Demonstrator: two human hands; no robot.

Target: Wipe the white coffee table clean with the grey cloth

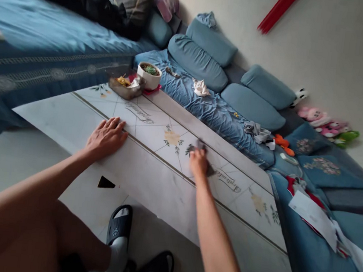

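The right hand (198,163) is closed on a dark cloth (209,169) on the desk (151,172), whose long axis runs 10 to 4 o'clock; the open left hand (105,138) lies flat at 9 o'clock.

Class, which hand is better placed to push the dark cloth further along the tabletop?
Probably the right hand: it holds the dark cloth on the tabletop, while the left hand lies flat and empty.

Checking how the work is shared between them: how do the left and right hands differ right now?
The left hand lies flat and empty on the printed tabletop, while the right hand is closed on a dark cloth. The left's fingers are spread; the right's are bunched. Both are bare and rest on the tabletop.
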